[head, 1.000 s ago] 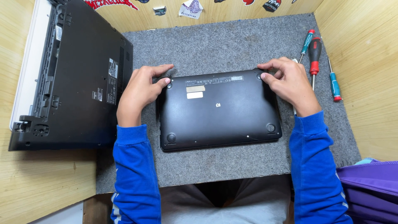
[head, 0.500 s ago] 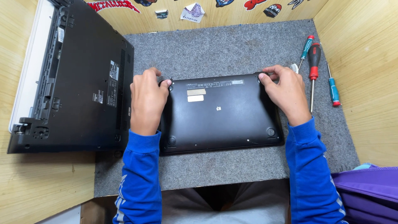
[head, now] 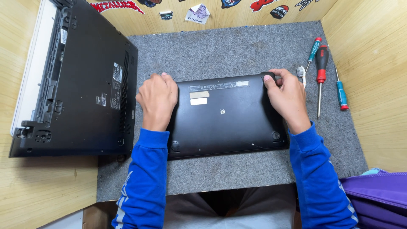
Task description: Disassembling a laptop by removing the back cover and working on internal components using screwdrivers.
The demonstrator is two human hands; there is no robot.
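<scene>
Small black laptop (head: 224,116): matte plastic shell, rounded corners, underside up with pale labels and round rubber feet; lies centred on grey felt mat (head: 237,51). Left hand (head: 157,99) curled over its far left corner; right hand (head: 288,95) clasped on its far right corner. Larger black laptop (head: 80,80), underside up, overlaps the mat's left edge. Three slim screwdrivers (head: 321,68) lie to the right.

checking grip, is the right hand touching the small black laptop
Touching: the head view shows the right hand resting on the small black laptop, fingers over its far right corner.
</scene>
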